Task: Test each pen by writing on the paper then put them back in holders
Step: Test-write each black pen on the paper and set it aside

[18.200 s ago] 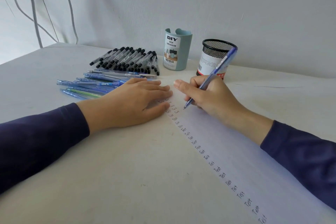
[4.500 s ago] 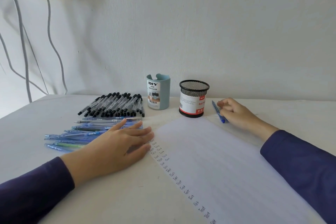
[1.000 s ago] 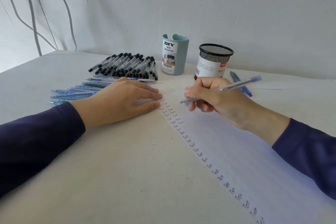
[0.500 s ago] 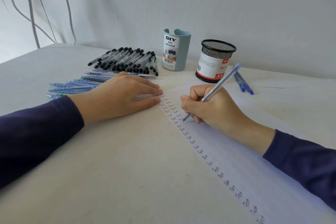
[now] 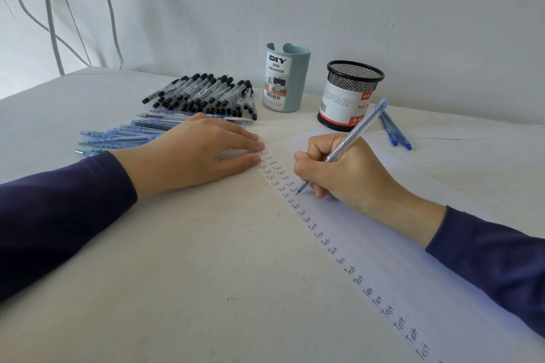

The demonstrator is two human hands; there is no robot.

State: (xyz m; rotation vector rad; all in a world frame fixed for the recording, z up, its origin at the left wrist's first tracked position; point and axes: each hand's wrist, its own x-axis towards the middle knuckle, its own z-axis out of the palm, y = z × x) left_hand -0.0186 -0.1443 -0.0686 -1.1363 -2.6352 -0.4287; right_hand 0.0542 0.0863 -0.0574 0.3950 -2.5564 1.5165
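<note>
Pen (image 5: 351,143) tip on paper (image 5: 398,247)

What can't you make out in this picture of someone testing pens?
Head view:
- Inside the teal organizer and mesh cup: hidden by their own walls.
- Far corner of the paper: under the left hand; near end cut off by the bottom edge.
- Grip of the pen: wrapped by the right hand.
- Label print: too small.

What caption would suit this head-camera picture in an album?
Right hand writes with a pen on paper; left hand rests on its corner.

Soft daylight from left, faint shadows, sharp, wide-angle bend at edges.
</note>
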